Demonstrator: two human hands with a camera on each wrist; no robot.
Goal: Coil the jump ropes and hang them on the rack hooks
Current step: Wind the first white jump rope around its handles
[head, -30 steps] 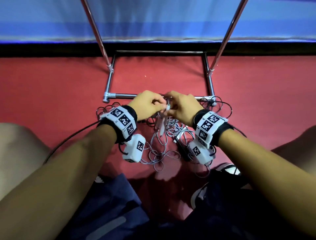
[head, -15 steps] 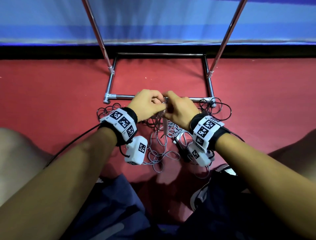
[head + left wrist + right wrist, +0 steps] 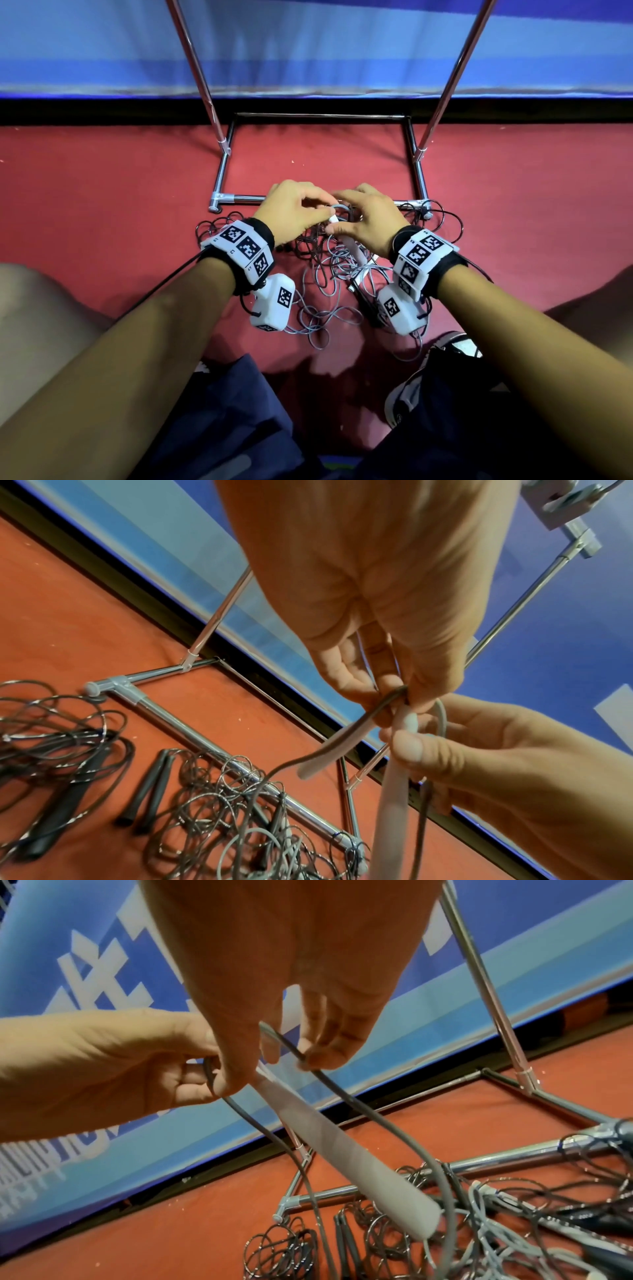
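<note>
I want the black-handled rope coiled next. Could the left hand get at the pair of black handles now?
Probably not yet: the left hand is pinching the grey cord. The black handles lie uncovered on the floor.

A sports hall: red court floor, blue printed banner.

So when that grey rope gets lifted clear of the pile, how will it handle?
Probably floppy: the grey rope sags in loops from both hands. Its white handle looks rigid and will likely dangle. It may snag, since its loops overlap the dark ropes.
</note>
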